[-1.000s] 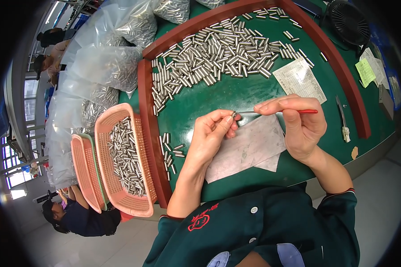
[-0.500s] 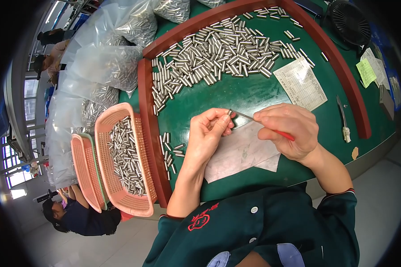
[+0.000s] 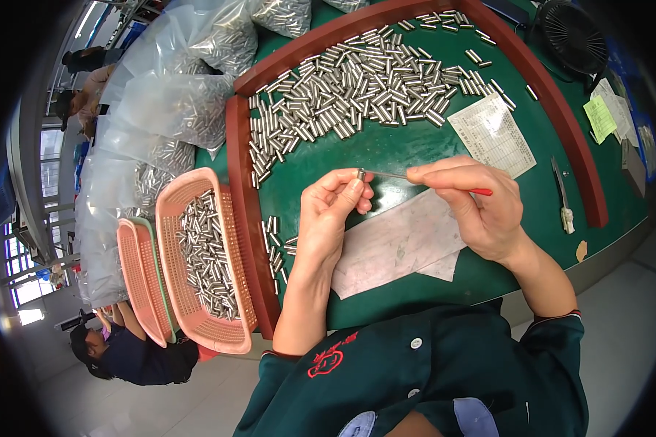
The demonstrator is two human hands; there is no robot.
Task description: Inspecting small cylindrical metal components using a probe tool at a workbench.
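The left hand [image 3: 326, 211] pinches a small silver metal cylinder [image 3: 361, 174]; the right hand [image 3: 474, 207] grips a thin red-handled pick [image 3: 423, 178], which should enter the cylinder's end straight and steady.

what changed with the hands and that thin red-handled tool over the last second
The right hand dipped toward the grey sheet, tilting the thin red-handled tool, then rose again; the tool now lies near level, its tip at the small metal cylinder. The left hand kept pinching that cylinder, shifting slightly. The pile of cylinders, pink basket and printed paper stayed put.
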